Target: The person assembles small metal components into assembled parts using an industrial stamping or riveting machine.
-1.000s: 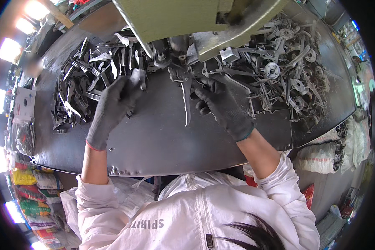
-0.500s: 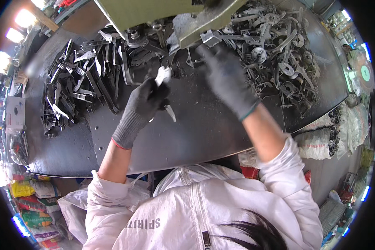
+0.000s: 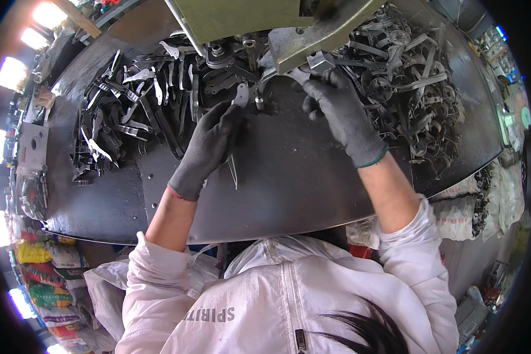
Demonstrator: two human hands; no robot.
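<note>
My left hand, in a grey knit glove, is closed round a slim metal lever part. Its pale rounded end stands out above the fingers, and a thin end shows below the palm. Beside that upper end is a small upright metal pin under the machine. My right hand, gloved the same way, has its fingers curled at the machine's front, pinching a silver metal arm. The far end of this arm runs under the machine's steel head; the fingertips are partly hidden.
The machine's olive-green body overhangs the dark metal table. A heap of dark and silver lever parts lies to the left. To the right is a larger pile of metal arms with round ends. Filled sacks stand beyond the right edge.
My right hand, blurred before, is now steadier and holds the silver arm by the machine head. My left hand has turned the lever part more upright. The whole view has shifted slightly.
</note>
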